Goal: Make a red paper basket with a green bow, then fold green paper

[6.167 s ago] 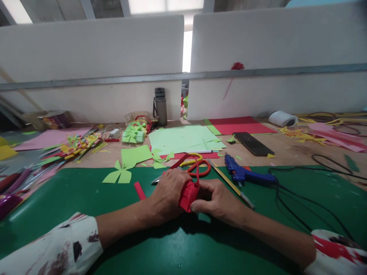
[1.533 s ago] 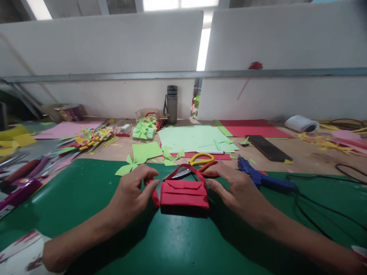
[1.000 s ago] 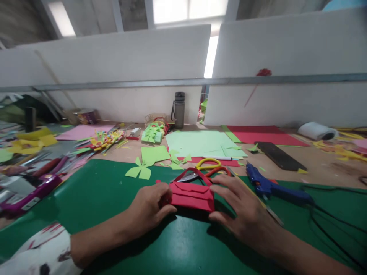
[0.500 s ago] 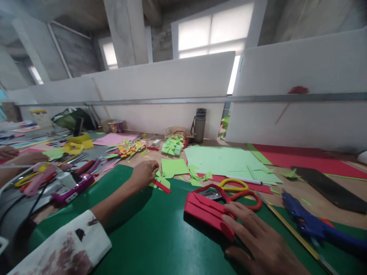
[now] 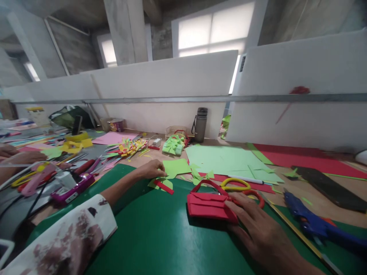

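Note:
A small red paper handbag [image 5: 210, 206] with a looped handle stands on the green mat, and my right hand [image 5: 258, 225] grips its right end between fingers and thumb. Beyond the mat's middle, my left hand [image 5: 153, 170] is closed, its fingertips pinched at the left edge of a light green paper piece [image 5: 177, 167]. Whether a scrap sits between those fingertips is hidden. Just below that hand lie green leaf-shaped cutouts [image 5: 168, 185] and a red paper strip [image 5: 164, 186]. Scissors with orange-red handles [image 5: 259, 198] and yellow-handled scissors [image 5: 236, 184] lie behind the bag.
On the right are a blue glue gun [image 5: 312, 225], a dark phone [image 5: 329, 189] and a thin yellow stick [image 5: 298, 229]. Pale green sheets [image 5: 223, 158] and a bottle [image 5: 200, 125] stand behind. At left, another person's hands [image 5: 28, 156] are near a purple power strip [image 5: 73, 188].
My right hand has turned the red handbag so its front faces me more squarely. My left hand has moved slightly right and away, up to the green paper piece.

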### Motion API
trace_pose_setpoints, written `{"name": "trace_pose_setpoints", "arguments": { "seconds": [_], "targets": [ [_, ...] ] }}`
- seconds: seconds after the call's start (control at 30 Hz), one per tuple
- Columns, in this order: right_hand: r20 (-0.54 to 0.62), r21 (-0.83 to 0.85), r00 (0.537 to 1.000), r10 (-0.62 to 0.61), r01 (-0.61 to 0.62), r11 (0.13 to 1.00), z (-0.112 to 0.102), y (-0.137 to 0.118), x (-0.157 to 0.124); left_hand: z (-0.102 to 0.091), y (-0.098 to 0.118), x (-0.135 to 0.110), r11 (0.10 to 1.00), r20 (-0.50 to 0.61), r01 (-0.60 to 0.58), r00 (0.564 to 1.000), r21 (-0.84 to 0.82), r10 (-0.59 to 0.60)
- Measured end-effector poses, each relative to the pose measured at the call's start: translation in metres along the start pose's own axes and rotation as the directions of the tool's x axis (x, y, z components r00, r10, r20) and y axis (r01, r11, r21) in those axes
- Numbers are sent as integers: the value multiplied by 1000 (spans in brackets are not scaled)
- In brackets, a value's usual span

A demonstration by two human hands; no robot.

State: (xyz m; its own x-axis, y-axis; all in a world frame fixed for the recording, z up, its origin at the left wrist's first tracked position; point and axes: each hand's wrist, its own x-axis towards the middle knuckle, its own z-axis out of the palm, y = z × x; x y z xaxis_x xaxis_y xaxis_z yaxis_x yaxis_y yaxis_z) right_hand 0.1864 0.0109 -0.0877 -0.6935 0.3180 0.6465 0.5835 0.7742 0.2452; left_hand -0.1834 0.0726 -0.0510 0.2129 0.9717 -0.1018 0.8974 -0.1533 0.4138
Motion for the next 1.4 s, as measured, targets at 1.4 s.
{"name": "trace_pose_setpoints", "arguments": {
  "seconds": [1.4],
  "targets": [
    [120, -85, 881, 458, -450, 889, -68, 50, -35, 76, 197, -65, 747, 85, -276, 911, -606, 405]
  ]
}}
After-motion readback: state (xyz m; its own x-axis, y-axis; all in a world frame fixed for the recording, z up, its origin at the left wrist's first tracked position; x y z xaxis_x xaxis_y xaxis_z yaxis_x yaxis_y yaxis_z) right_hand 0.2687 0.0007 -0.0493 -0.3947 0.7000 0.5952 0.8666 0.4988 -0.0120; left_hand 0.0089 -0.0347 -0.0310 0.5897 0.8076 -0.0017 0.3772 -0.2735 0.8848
